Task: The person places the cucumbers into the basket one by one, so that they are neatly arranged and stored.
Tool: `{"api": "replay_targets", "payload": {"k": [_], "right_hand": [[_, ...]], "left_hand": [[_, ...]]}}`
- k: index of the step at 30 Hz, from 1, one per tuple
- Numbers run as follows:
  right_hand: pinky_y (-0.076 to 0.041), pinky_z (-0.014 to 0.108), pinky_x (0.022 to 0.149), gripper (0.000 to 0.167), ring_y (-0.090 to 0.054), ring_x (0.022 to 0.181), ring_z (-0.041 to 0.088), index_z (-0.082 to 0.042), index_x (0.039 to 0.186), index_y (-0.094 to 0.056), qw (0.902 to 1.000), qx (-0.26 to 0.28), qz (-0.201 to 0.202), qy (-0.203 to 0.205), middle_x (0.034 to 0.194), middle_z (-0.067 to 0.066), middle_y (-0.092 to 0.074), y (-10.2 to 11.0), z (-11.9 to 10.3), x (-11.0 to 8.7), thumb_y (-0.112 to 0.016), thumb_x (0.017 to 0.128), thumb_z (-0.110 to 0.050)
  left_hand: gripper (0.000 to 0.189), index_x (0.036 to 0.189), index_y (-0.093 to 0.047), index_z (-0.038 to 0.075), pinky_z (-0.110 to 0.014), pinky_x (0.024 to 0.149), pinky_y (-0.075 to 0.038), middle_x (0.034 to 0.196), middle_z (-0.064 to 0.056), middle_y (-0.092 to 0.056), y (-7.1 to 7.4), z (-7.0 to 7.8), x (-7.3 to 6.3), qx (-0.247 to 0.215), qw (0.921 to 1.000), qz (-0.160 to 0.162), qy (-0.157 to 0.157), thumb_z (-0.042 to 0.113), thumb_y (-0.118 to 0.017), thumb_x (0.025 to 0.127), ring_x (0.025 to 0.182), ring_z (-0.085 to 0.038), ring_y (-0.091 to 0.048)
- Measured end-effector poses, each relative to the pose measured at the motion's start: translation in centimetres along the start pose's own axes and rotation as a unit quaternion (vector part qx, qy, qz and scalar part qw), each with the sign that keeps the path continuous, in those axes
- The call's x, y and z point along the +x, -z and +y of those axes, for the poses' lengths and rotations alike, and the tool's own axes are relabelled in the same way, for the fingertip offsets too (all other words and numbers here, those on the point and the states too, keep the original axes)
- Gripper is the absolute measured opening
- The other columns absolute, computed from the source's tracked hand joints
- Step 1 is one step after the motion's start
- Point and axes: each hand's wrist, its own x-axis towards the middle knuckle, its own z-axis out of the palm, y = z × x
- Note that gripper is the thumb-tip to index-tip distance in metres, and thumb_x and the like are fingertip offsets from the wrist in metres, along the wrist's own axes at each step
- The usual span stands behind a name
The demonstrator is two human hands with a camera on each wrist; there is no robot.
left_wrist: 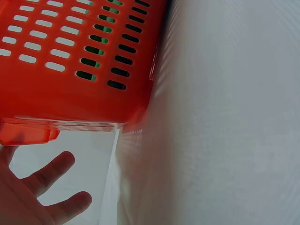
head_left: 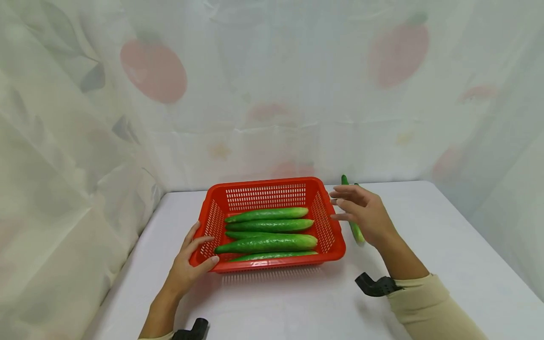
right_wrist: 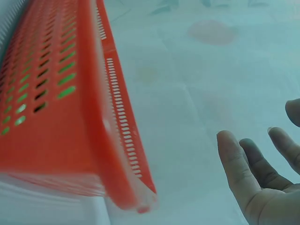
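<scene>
A red plastic basket (head_left: pixel 272 264) with slotted walls stands on the white table and holds several green cucumbers (head_left: pixel 272 225) lying side by side. My left hand (head_left: pixel 191 257) rests on its near left corner, thumb and one finger over the rim. Two other fingers (left_wrist: pixel 51 171) stretch out beside the basket in the left wrist view, apart from its wall. Off the basket's right side, my right hand (head_left: pixel 361 210) hovers with loosely bent fingers and holds nothing. In the right wrist view a gap separates its fingers (right_wrist: pixel 229 145) from the rim.
Partly hidden behind my right hand, more cucumbers (head_left: pixel 357 233) lie on the table (head_left: pixel 289 307) to the basket's right. A pale curtain (head_left: pixel 272 94) with faded fruit prints hangs behind the table, and sheeting (head_left: pixel 63 189) rises along the left side.
</scene>
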Motion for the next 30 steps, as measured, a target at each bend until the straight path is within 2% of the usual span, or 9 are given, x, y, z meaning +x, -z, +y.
{"api": "replay_targets", "payload": {"k": [3,7,11,16,24,30], "right_hand": [[-0.053,0.044,0.077,0.032,-0.057,0.109,0.033,0.0,0.126,-0.057,0.9999,-0.007,0.01,0.01,0.121,0.019,-0.058,0.6,-0.6,-0.2,-0.06,0.097,-0.013],[-0.053,0.04,0.078,0.032,-0.058,0.108,0.029,0.001,0.125,-0.056,0.9992,-0.011,0.029,0.027,0.12,0.018,-0.059,1.6,-1.1,-0.6,-0.06,0.097,-0.014],[-0.053,0.037,0.079,0.032,-0.059,0.107,0.027,0.003,0.125,-0.056,0.9978,-0.004,0.045,0.048,0.121,0.021,-0.059,2.6,-1.5,-1.1,-0.06,0.096,-0.01],[-0.053,0.033,0.078,0.031,-0.058,0.108,0.026,0.001,0.126,-0.057,0.9953,-0.006,0.069,0.068,0.119,0.018,-0.06,4.0,-1.7,-1.6,-0.06,0.096,-0.007],[-0.052,0.027,0.077,0.033,-0.059,0.106,0.023,0.002,0.125,-0.058,0.9891,-0.005,0.113,0.094,0.113,0.009,-0.065,6.4,-1.0,-2.1,-0.062,0.092,0.001],[-0.051,0.024,0.076,0.035,-0.059,0.103,0.019,0.001,0.125,-0.059,0.9857,-0.015,0.135,0.099,0.112,0.009,-0.065,7.6,0.2,-2.3,-0.063,0.091,0.003]], "left_hand": [[0.043,0.122,-0.062,0.008,-0.062,0.097,-0.031,0.158,0.0,-0.016,0.0,0.0,0.0,-0.001,1.0,0.0,0.002,0.022,-0.074,0.083,0.14,-0.032,-0.019],[0.044,0.122,-0.061,0.008,-0.063,0.097,-0.03,0.158,0.001,-0.016,0.0,0.0,0.0,-0.003,1.0,-0.001,0.004,0.022,-0.074,0.083,0.14,-0.032,-0.018],[0.043,0.122,-0.061,0.008,-0.063,0.097,-0.029,0.158,0.001,-0.016,0.0,0.0,0.0,-0.002,1.0,-0.002,0.003,0.022,-0.074,0.083,0.14,-0.032,-0.018],[0.043,0.123,-0.062,0.009,-0.064,0.097,-0.029,0.158,0.001,-0.016,0.0,0.0,0.0,-0.005,1.0,-0.002,0.003,0.022,-0.074,0.083,0.14,-0.032,-0.018],[0.044,0.123,-0.062,0.009,-0.063,0.098,-0.029,0.158,0.002,-0.016,0.1,0.1,0.0,-0.01,0.9999,-0.003,0.005,0.022,-0.074,0.083,0.14,-0.032,-0.018],[0.044,0.123,-0.062,0.009,-0.062,0.098,-0.029,0.158,0.002,-0.016,0.1,0.2,0.0,-0.01,0.9999,-0.002,0.003,0.022,-0.074,0.083,0.14,-0.031,-0.017]]}}
